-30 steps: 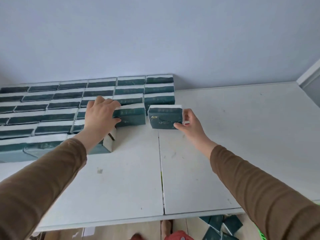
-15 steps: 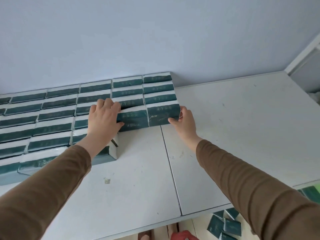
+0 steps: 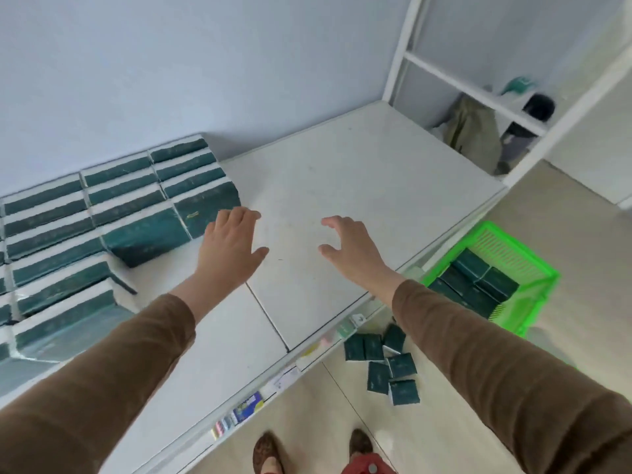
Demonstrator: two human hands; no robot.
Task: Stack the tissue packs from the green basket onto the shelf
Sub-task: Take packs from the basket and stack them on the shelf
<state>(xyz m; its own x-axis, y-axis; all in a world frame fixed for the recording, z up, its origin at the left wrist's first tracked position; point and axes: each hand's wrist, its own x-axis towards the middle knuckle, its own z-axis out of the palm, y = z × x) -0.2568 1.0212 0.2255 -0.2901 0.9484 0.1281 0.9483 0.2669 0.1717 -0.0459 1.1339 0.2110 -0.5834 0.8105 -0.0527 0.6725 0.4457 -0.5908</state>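
Rows of dark green tissue packs (image 3: 113,213) with white tops stand on the left of the white shelf (image 3: 342,172), against the wall. My left hand (image 3: 229,248) hovers just right of the nearest pack (image 3: 205,208), fingers spread, holding nothing. My right hand (image 3: 352,248) hangs over the bare shelf, open and empty. The green basket (image 3: 513,248) sits on the floor at the right, with several packs (image 3: 475,285) inside.
Several loose packs (image 3: 383,360) lie on the floor below the shelf's front edge. A white rack (image 3: 478,94) with a bag and dark items stands at the far right. My feet (image 3: 307,449) show at the bottom.
Both hands have let go of the two packs set at the stack's front row and pulled back. The view has swung right and down, bringing the basket and floor into sight.
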